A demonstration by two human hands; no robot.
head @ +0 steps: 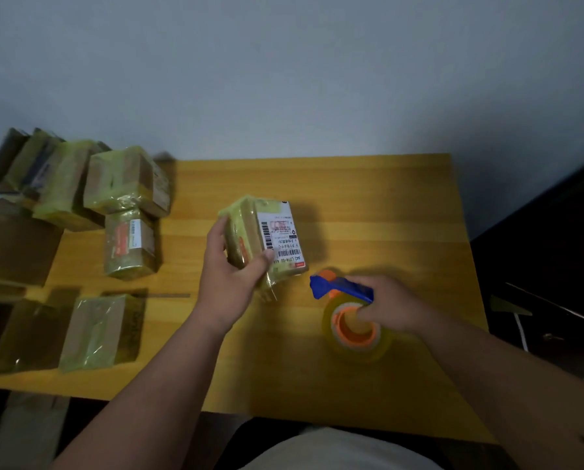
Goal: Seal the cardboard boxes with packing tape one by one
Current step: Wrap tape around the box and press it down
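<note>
Cardboard box (260, 239), gripped in our left hand (229, 276) mid-table, while our right hand (390, 305) holds the tape dispenser (350, 313).

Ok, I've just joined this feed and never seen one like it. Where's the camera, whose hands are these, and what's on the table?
There is no machine here. One wide-angle camera worn on a person's head looks down at their bare hands over a yellow table. The left hand grips a small box wrapped in tape, with a shipping label facing up. The right hand holds a tape dispenser, fingers inside the orange core of the roll, blue cutter pointing toward the box. More taped boxes, the pile, lie at the left.
</note>
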